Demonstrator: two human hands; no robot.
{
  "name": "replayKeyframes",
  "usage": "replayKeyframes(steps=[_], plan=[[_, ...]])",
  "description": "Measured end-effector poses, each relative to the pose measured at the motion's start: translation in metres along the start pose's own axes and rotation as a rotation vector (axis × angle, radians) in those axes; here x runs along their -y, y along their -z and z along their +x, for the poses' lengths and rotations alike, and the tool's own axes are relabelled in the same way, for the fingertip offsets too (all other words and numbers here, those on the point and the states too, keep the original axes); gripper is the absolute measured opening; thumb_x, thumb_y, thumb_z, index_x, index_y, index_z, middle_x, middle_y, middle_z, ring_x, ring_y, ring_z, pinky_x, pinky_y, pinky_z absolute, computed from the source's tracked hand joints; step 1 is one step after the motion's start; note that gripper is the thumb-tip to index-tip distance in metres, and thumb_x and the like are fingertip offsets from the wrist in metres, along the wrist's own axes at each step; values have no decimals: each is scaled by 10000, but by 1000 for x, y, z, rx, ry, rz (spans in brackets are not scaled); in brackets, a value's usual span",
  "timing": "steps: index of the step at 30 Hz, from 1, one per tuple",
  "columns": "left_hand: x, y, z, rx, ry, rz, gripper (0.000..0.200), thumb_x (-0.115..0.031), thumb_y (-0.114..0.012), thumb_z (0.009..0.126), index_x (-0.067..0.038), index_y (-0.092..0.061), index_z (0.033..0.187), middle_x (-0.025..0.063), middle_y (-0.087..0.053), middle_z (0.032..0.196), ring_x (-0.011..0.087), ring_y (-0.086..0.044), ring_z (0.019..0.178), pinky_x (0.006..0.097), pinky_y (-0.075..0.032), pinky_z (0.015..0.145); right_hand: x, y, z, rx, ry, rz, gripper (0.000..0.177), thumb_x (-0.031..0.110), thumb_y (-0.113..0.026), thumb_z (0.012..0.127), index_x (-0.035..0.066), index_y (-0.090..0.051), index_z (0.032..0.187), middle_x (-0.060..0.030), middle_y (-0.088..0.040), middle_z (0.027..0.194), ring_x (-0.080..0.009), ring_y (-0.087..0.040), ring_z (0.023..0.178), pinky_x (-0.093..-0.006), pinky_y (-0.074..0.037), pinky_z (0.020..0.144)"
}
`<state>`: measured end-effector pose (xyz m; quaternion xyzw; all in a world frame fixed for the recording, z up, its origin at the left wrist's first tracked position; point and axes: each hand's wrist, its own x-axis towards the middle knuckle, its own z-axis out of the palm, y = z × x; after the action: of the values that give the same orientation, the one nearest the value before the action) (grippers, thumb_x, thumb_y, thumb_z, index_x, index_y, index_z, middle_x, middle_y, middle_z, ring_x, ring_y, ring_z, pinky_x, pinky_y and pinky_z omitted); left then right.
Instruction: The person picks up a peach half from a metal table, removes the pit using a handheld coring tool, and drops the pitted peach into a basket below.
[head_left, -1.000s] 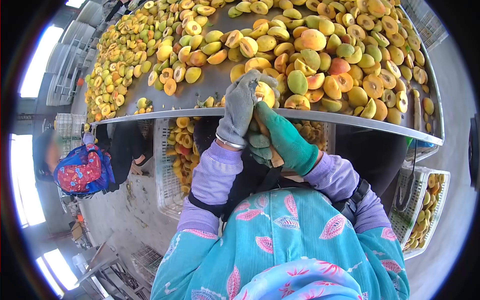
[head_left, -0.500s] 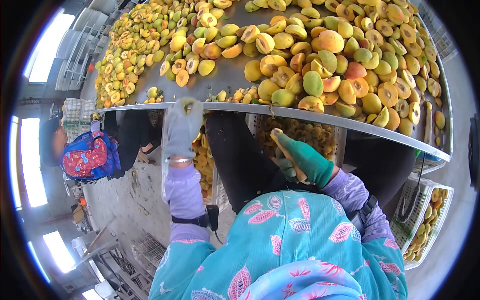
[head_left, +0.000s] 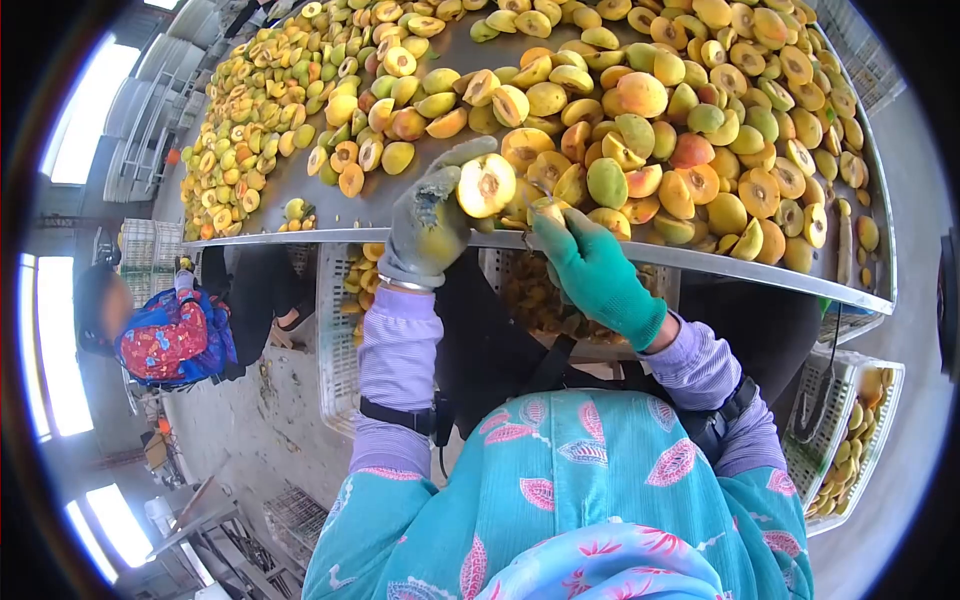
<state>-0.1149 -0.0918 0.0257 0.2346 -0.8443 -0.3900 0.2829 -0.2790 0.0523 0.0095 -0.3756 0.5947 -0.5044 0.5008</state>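
My left hand (head_left: 432, 225), in a grey glove, grips a yellow peach half (head_left: 487, 186) over the table's front edge, its pale cut face turned up. Beside it, my right hand (head_left: 597, 272) in a green glove is closed around a wooden-handled tool (head_left: 548, 208). A thin metal end of the tool points toward the peach half. Much of the handle is hidden in the green glove. Peach halves (head_left: 607, 183) lie heaped just beyond both hands on the metal table (head_left: 450, 150).
The table's raised rim (head_left: 730, 264) runs across in front of me. Below it stand white plastic crates, one (head_left: 335, 345) left of my legs and another (head_left: 868, 455) with fruit at the right. A wooden stick (head_left: 845, 240) lies at the table's right end. Another person (head_left: 180, 330) sits at the left.
My left hand has moved right and now shows a peach half, cut face up. My right hand has risen from my lap to the table edge, bringing the tool close to the fruit.
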Motion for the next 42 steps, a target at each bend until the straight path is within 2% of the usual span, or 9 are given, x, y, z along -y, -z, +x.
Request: replayKeyframes(steps=[1, 3, 15, 18, 21, 27, 34, 37, 42], plan=[[-15, -11, -4, -81, 190, -467, 412, -48, -668, 875, -12, -561, 1271, 122, -625, 1278, 203, -647, 1077, 317, -536, 910, -7, -5, 9, -42, 149, -112, 411, 414, -539, 988, 9, -605, 974, -166, -607, 692, -326, -620, 626, -422, -467, 567], [-33, -24, -2, -79, 19, 4, 336, -64, -633, 895, -14, -587, 1224, 119, -641, 1229, 198, -654, 1037, 314, -538, 883, 10, -7, 8, -91, 287, -245, 396, 388, -531, 991, -1, -602, 959, -278, -628, 786, -470, -620, 769, -517, -474, 644], [-41, -29, -2, -145, 56, -195, 262, -264, -603, 966, -30, -661, 1069, 101, -683, 1006, 191, -675, 895, 311, -533, 790, 2, -18, 6, 29, 166, -99, 410, 391, -526, 1001, -12, -596, 962, -216, -616, 712, -348, -640, 657, -413, -482, 588], [-45, -39, -3, -231, 19, -34, 253, -223, -570, 982, -16, -648, 1103, 109, -674, 1062, 196, -667, 943, 318, -533, 834, -6, -27, 4, -82, 382, -186, 410, 386, -530, 1004, -15, -607, 973, -194, -614, 724, -285, -637, 676, -370, -478, 586], [-40, -54, -5, -310, 39, 29, 219, -99, -533, 980, 0, -640, 1144, 120, -647, 1148, 223, -645, 1020, 332, -522, 897, -3, -27, 7, -148, 138, 45, 425, 390, -526, 1005, -26, -616, 996, -202, -626, 755, -297, -641, 716, -383, -484, 616], [-19, -46, -15, -179, -5, -56, 253, -71, -549, 968, 4, -605, 1204, 154, -623, 1269, 249, -643, 1112, 343, -529, 911, 1, -10, 17, -174, 218, -46, 443, 392, -524, 1001, -44, -603, 1006, -265, -625, 807, -405, -634, 771, -436, -482, 665], [-42, -51, -8, -229, -4, 157, 214, -152, -610, 948, -29, -635, 1121, 130, -672, 1085, 266, -677, 961, 343, -547, 821, -19, -14, -6, -154, 189, -141, 387, 364, -541, 996, -15, -576, 925, -273, -592, 759, -439, -603, 716, -473, -458, 611], [-42, -47, -2, -176, -254, 423, 226, -179, -622, 939, -38, -627, 1116, 120, -663, 1031, 230, -674, 929, 319, -554, 784, -18, -14, -9, -147, 187, -48, 392, 368, -536, 1000, -15, -578, 928, -253, -592, 740, -414, -598, 684, -457, -461, 609], [-54, -68, -2, -345, 163, -371, 364, -111, -708, 851, -9, -586, 1179, 138, -647, 1064, 275, -683, 929, 347, -562, 789, -16, -14, -10, -144, 212, -35, 409, 379, -528, 1006, -20, -584, 935, -205, -604, 732, -320, -589, 645, -421, -464, 609]])
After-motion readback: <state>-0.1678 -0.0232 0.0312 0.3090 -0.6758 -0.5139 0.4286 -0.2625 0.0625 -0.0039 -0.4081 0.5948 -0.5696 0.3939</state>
